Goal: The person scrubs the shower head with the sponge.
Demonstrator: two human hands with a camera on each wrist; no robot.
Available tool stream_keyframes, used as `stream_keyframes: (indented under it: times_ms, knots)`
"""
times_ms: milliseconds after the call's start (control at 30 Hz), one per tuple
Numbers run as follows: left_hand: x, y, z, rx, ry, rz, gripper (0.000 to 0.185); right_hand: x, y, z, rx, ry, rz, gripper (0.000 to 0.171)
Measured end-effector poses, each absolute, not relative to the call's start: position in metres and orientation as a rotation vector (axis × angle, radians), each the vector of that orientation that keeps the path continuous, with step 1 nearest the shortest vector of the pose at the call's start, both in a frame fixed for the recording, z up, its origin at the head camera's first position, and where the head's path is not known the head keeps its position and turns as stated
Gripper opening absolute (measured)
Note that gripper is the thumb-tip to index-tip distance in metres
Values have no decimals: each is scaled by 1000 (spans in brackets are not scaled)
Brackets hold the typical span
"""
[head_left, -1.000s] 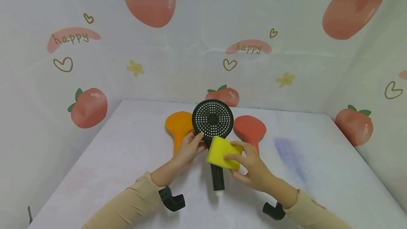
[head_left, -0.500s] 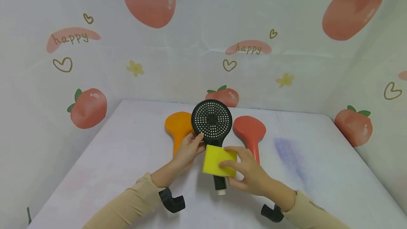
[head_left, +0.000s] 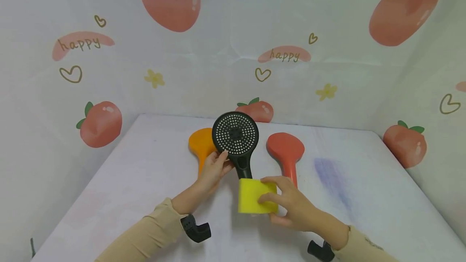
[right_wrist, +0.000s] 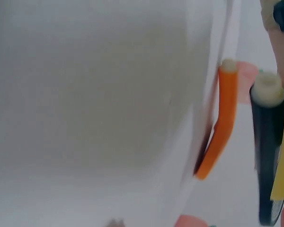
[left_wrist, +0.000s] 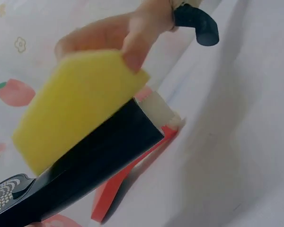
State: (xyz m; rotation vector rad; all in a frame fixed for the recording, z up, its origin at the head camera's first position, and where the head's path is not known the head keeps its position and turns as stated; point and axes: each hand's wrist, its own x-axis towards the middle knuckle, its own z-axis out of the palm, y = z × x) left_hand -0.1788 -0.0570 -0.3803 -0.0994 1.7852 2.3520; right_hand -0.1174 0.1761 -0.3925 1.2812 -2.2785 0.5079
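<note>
Fingers of the right hand (head_left: 291, 207) are curled round a yellow sponge (head_left: 255, 196), thumb on the near side and fingertips wrapped over the front face, so it's properly pinched, not just resting. That sponge sits against the lower end of the handle of a black shower head (head_left: 236, 136), covering the end of the handle in the head view. From the left wrist camera you can see the sponge (left_wrist: 71, 106) lying flat along the black handle (left_wrist: 94, 165), with a fingertip (left_wrist: 132, 59) pressing on its top corner and the handle's pale threaded end poking out past it.

Left hand (head_left: 214, 169) grips the shower head at the neck, just under the round perforated face, thumb and fingers closed on it. It's lifted and tilted a bit off the tabletop (head_left: 145, 181), roughly mid-table toward the back edge.

Behind it, an orange shower head (head_left: 201, 144) lies flat on the left, partly hidden by the black one and the left hand. A red shower head (head_left: 287, 151) lies flat on the right, just beside the right hand's knuckles. Right wrist view is blurry, but you can make out the orange handle (right_wrist: 222, 123) and the black handle end (right_wrist: 267, 109) side by side, not touching.
</note>
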Motion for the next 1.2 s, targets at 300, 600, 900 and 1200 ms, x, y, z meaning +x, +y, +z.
stream_keyframes:
  times_ms: [300, 600, 900, 1200]
  knots:
    - [-175, -57, -379, -71, 1758, 2308, 39, -131, 177, -399, 1000, -2362, 692, 48]
    - [-180, -60, -378, -124, 1707, 2408, 38, -116, 181, -398, 1184, -2437, 748, 48]
    - [-183, -65, -378, -163, 1633, 2465, 40, -114, 182, -399, 1252, -2376, 714, 49]
    - [-179, -64, -375, -123, 1526, 2457, 40, -130, 172, -396, 979, -2382, 877, 45]
